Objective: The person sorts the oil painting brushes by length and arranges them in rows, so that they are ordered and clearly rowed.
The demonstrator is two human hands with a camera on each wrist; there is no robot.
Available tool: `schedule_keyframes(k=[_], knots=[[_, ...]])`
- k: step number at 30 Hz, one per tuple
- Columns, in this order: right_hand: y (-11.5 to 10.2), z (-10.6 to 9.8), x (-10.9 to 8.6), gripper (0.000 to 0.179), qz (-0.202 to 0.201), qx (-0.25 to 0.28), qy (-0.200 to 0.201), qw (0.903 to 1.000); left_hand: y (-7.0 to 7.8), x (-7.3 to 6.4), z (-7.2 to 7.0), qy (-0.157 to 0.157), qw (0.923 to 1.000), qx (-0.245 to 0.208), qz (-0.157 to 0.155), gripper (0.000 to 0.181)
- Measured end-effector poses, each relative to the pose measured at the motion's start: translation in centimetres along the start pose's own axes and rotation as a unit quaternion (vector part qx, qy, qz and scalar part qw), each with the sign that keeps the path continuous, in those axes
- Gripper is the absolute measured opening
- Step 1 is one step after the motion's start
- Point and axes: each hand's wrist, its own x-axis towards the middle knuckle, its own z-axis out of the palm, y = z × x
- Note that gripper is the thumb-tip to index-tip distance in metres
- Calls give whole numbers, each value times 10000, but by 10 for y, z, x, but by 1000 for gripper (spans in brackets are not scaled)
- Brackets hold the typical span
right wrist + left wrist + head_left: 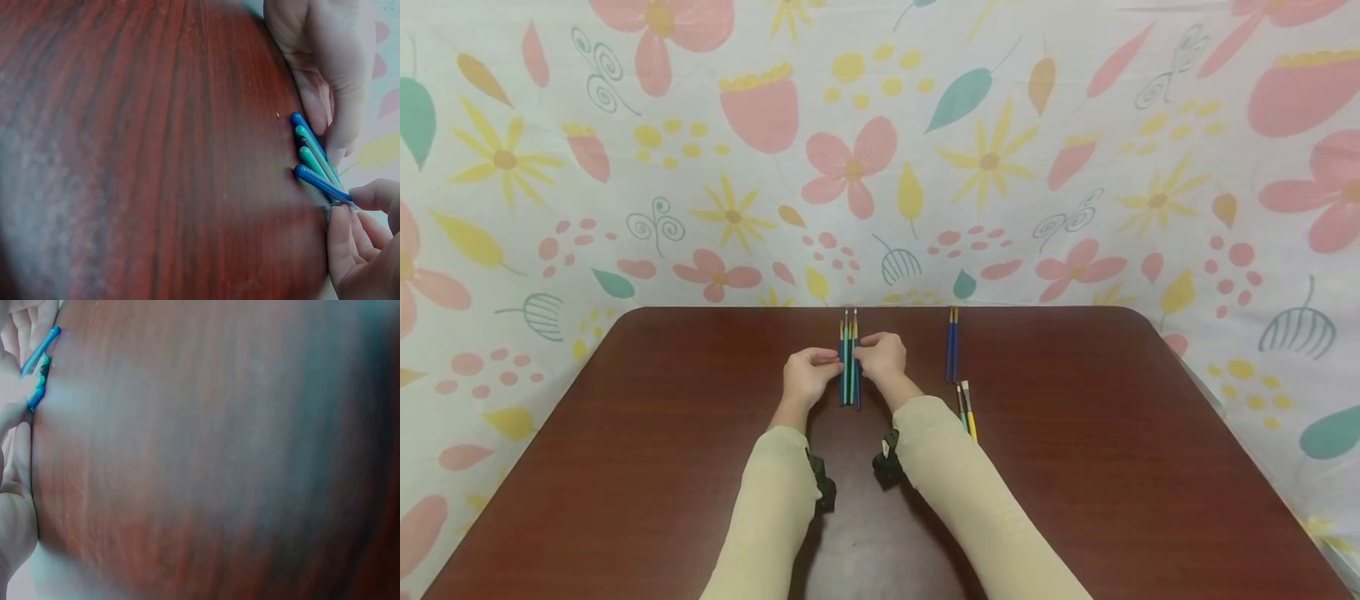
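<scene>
Nearest, the two pale sleeves (pixel 767 508) are slanting inward over the surface (pixel 647 417), each forearm carrying a dark wrist device (pixel 887 465). Beside the right sleeve, a yellow brush (pixel 970 412) and a green brush (pixel 962 404) are lying close together, partly covered by the arm.

Farther out, a row of blue and green brushes is standing between the hands, handles toward the person, bristles away. For this step, which looks like drawing the brushes into a tidy row, light pressure from both sides should be serving best; squeezing hard could be making the round handles roll or ride over one another. Matching the handle ends would be helping too, since the right-hand blue brush (pixel 312 178) is sitting slightly askew.

The right hand (pixel 882 358) is bending in from its side, its thumb and fingers pinching that brush. The left hand (pixel 806 373) is facing it, thumb and fingers meeting the left-hand blue brush (pixel 842 387); whether they are pinching or merely pressing, I cannot tell. Green brushes (pixel 850 383) are lying between.

Off to the right, near the far edge, two blue brushes (pixel 955 350) are lying side by side, with a flowered cloth (pixel 700 183) hanging behind.
</scene>
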Motion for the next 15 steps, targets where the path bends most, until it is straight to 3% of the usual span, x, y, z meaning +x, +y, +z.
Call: schedule_keyframes(k=[15], knots=[[7,-10,-3,25,191,1001,-134,9947,2,-3,-2,-17,9999,-76,76,23]])
